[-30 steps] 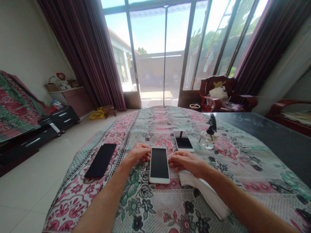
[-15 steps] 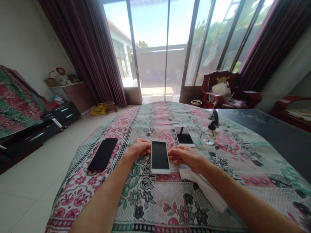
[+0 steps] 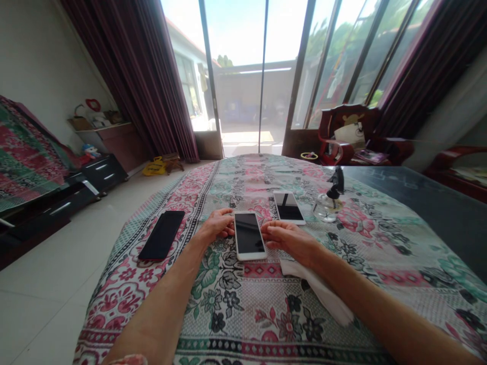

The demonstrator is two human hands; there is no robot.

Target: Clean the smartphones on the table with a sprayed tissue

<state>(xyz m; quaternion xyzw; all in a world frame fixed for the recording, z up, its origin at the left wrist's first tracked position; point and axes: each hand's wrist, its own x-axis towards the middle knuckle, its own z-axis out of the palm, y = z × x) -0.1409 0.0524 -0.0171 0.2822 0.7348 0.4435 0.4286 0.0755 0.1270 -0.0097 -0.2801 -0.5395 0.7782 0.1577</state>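
In the middle of the cloth-covered table, a white phone [image 3: 250, 236] lies face up with its dark screen showing. My left hand [image 3: 218, 225] has its curled fingers at the phone's left edge. At the opposite edge, the bent fingers of my right hand [image 3: 287, 238] touch the phone's side. A second white phone [image 3: 288, 208] rests just beyond my right hand. To the left of my left forearm lies a black phone [image 3: 163, 235]. Partly under my right forearm is a folded white cloth [image 3: 319, 286].
A clear spray bottle [image 3: 327, 205] with a black head stands beyond my right hand. Patterned cloth covers the round table [image 3: 251, 185]. A dark table [image 3: 403, 187] adjoins on the right, and a wooden armchair [image 3: 327, 134] stands behind.
The middle phone has shifted slightly away from me, turned a little and looks flatter on the table. Both hands have stayed at its sides. The whole view has tilted slightly.
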